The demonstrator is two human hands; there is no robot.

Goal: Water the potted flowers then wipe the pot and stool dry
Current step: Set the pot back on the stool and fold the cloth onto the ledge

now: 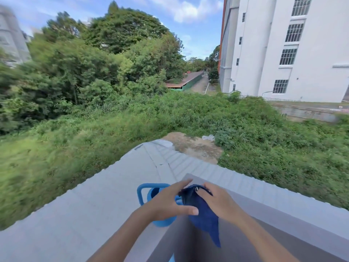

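Two bare hands are reaching out over a grey ledge. The right hand is curling its fingers around a dark blue cloth and gripping it, and one corner of the cloth is hanging down. The left hand is mostly open, with its fingers touching the top of the cloth and its thumb sticking out below. A light blue watering can is sitting just behind the left hand, partly hidden. Past it, a pale roof is sloping away. Farther off, thick grass and trees are growing beside a white building.
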